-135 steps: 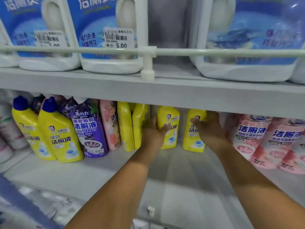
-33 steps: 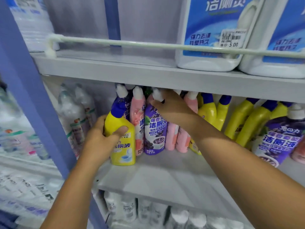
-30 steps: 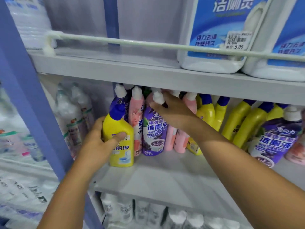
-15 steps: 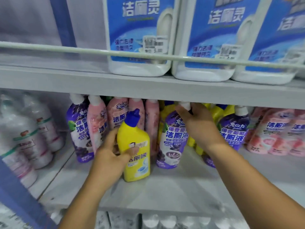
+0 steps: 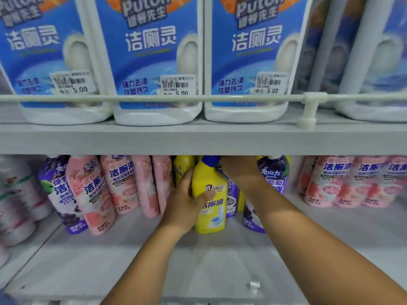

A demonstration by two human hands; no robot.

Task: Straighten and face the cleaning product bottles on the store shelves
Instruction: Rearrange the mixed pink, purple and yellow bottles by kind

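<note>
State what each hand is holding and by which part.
Left hand grips the yellow bottle around its body. Right hand reaches behind that bottle's neck; its grasp cannot be told.

1. The left arm (image 5: 141,258) comes up from the lower edge, bare, and points forward and a little to the right.
2. The left hand (image 5: 187,203) is curled round a yellow bottle (image 5: 210,201); its thumb lies across the front label and its fingers go behind the left side.
3. The right arm (image 5: 319,245) comes from the lower right corner and stretches forward and to the left, reaching higher than the left.
4. The right hand (image 5: 240,170) is raised just under the upper shelf edge (image 5: 198,139); the back of the hand faces the camera and its fingers are hidden.
</note>
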